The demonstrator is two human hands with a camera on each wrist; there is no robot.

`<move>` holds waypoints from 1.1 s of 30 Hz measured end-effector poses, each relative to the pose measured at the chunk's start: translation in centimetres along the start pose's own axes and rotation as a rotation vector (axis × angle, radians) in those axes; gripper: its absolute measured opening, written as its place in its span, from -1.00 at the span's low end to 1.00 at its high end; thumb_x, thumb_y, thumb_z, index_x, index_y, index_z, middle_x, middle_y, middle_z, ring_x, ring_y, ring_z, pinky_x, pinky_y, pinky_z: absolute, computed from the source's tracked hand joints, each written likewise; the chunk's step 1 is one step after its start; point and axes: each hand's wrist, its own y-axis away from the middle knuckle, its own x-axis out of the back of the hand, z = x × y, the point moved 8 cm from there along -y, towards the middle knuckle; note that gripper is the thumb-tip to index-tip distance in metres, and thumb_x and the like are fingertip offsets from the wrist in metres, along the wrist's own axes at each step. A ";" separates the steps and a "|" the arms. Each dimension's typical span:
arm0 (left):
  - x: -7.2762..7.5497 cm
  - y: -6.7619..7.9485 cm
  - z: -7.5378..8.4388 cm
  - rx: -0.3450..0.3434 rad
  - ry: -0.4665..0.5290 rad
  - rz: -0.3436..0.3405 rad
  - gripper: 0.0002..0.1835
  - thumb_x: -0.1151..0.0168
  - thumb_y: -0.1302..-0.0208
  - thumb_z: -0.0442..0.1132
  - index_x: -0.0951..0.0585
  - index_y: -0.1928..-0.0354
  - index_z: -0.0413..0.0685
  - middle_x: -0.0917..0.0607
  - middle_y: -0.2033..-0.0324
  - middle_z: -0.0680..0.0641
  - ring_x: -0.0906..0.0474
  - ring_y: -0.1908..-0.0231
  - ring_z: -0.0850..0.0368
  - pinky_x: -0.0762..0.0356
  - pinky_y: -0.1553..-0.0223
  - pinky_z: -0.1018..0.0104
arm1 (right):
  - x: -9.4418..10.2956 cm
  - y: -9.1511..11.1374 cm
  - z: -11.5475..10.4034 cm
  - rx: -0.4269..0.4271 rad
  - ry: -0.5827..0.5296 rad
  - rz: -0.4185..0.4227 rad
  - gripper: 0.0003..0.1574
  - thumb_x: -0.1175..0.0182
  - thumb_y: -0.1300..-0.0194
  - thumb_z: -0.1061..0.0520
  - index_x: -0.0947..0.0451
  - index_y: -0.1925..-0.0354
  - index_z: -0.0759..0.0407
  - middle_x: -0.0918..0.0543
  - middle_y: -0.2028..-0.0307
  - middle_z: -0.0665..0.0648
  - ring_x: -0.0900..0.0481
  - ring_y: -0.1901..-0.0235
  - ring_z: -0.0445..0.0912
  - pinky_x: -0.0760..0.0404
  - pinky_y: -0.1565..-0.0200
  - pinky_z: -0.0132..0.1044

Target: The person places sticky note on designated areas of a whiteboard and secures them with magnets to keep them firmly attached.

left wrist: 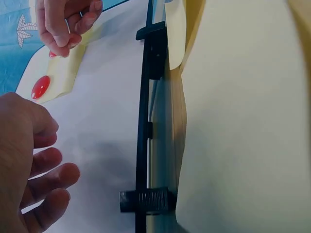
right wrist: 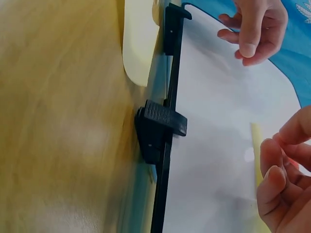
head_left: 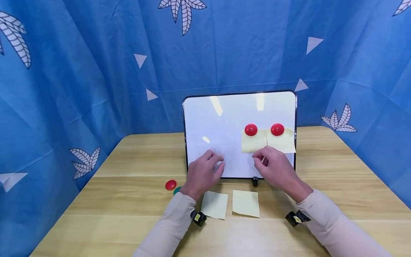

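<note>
A black-framed whiteboard [head_left: 224, 125] stands upright on the table. Two pale yellow sticky notes hang side by side on its right part, the left note [head_left: 252, 145] under one red round magnet [head_left: 251, 130], the right note [head_left: 284, 143] under another red magnet [head_left: 277, 129]. My left hand [head_left: 202, 175] is in front of the board's lower left, fingers loosely bent around nothing. Just below the hanging notes, my right hand [head_left: 276, 169] has its thumb and fingertips close together; nothing shows between them in the right wrist view.
Two more sticky notes lie before the board, a left one [head_left: 216, 205] and a right one [head_left: 245, 203]. Left of my wrist are a loose red magnet [head_left: 171, 185] and a partly hidden green one [head_left: 177, 191]. Black clip feet [right wrist: 158, 126] support the board's lower edge. A blue curtain [head_left: 224, 46] hangs behind.
</note>
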 end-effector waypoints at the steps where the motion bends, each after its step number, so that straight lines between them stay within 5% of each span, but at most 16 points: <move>1: 0.0 0.1 -0.1 0.004 -0.001 -0.010 -0.86 -0.38 -0.28 -0.11 -0.76 0.19 0.06 -0.64 0.32 0.11 -0.50 0.52 0.33 -0.45 0.50 0.54 | -0.1 0.1 0.0 -0.001 -0.013 -0.011 -0.89 -0.25 -0.28 0.31 -0.69 0.23 0.21 -0.58 0.41 -0.01 -0.47 0.45 -0.14 -0.54 0.40 -0.29; 18: 0.9 3.1 -3.8 0.156 0.104 -0.081 -0.85 -0.34 -0.32 -0.14 -0.75 0.11 0.09 -0.65 0.44 0.18 -0.47 0.49 0.33 -0.49 0.45 0.42 | -3.7 1.0 -1.0 0.029 -0.076 -0.437 -0.91 -0.29 -0.33 0.23 -0.71 0.22 0.10 -0.60 0.40 -0.16 -0.52 0.39 -0.20 -0.59 0.29 -0.31; 33: 1.4 5.4 -6.9 0.335 0.238 -0.170 -0.92 -0.30 -0.34 -0.18 -0.76 0.25 0.11 -0.60 0.46 0.22 -0.47 0.44 0.23 -0.47 0.34 0.26 | -4.5 2.2 -0.7 0.025 -0.023 -0.611 -0.93 -0.31 -0.33 0.18 -0.71 0.23 0.03 -0.56 0.46 -0.19 -0.49 0.44 -0.21 -0.54 0.35 -0.31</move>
